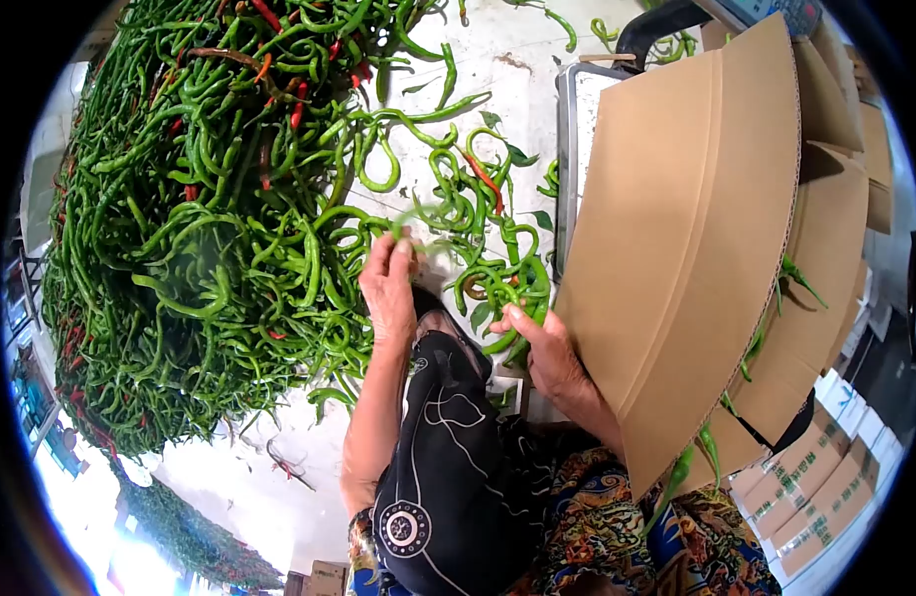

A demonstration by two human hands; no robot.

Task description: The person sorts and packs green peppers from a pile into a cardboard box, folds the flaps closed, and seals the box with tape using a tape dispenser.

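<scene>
My left hand [386, 283] is raised at the right edge of a large heap of long green chili peppers [229, 219]. Its thumb and fingers pinch a green chili pepper [428, 216] that is smeared by motion. Closer to the cardboard box, my right hand [542, 348] is closed on a bunch of curled green chili peppers [522, 283], thumb on top. Its other fingers are mostly hidden. Just beyond the bunch lie more loose peppers, among them a reddish one [486, 182], with a few leaves.
An upright cardboard box [666, 228] with raised flaps stands to my right, on or against a grey-rimmed scale [569, 159]. Several peppers stick out along its flaps. Printed cartons [805, 487] are stacked at lower right. Another pepper heap [195, 536] lies at lower left.
</scene>
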